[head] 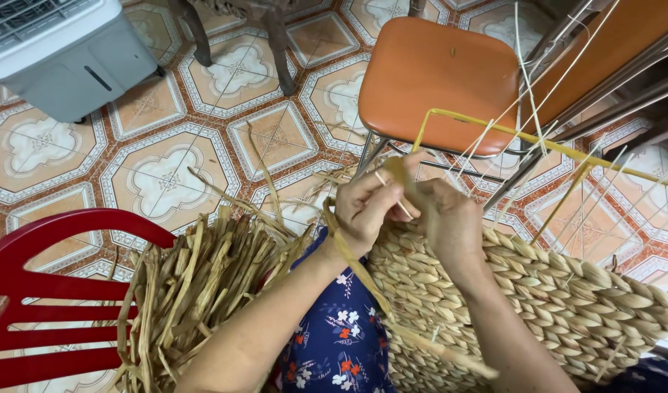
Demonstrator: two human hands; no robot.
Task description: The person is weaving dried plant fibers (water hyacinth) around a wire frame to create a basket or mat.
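At the frame centre, my left hand [366, 207] and right hand [450, 218] pinch closed on one straw strand [396, 175], keeping it tight against the woven basket [567, 306].

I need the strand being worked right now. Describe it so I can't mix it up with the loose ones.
Start at the woven basket on the lap, below the orange chair. Both hands meet at its top edge. The strand is the flat tan strip pinched by the left hand and right hand; unlike the bundle at left, it trails down across the forearm.
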